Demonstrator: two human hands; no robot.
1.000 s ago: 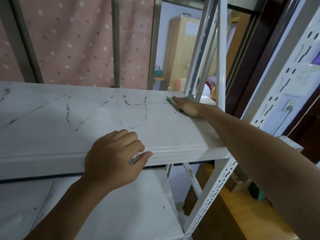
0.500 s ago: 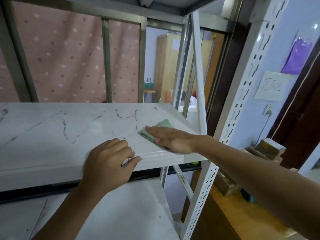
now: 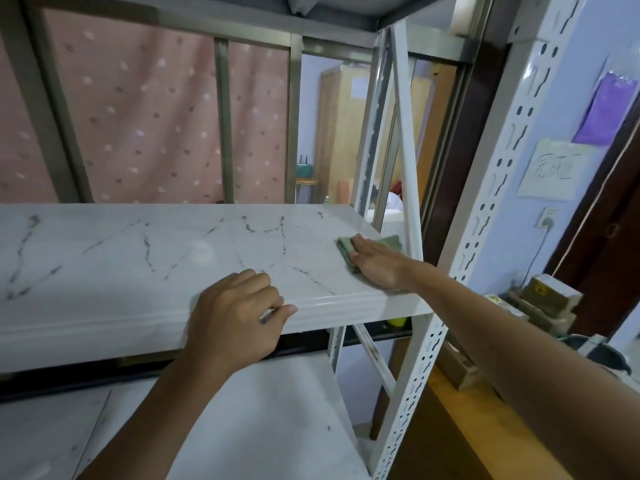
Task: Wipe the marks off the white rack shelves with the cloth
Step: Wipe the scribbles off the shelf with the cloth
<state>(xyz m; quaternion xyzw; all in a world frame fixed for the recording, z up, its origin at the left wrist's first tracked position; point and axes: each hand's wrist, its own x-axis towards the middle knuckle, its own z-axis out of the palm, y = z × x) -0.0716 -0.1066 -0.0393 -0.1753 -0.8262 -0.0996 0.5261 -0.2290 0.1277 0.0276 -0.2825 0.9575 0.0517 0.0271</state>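
Cloth is green and sits near the right end of the marbled white shelf, right hand pressed flat on it, fingers stretched out together. Left hand is curled over the shelf's front edge, pinching what looks like a pen. Dark squiggly marks sit left of the cloth.

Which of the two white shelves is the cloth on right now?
The upper shelf. The right hand presses the green cloth flat near its right end; the lower shelf has no cloth on it.
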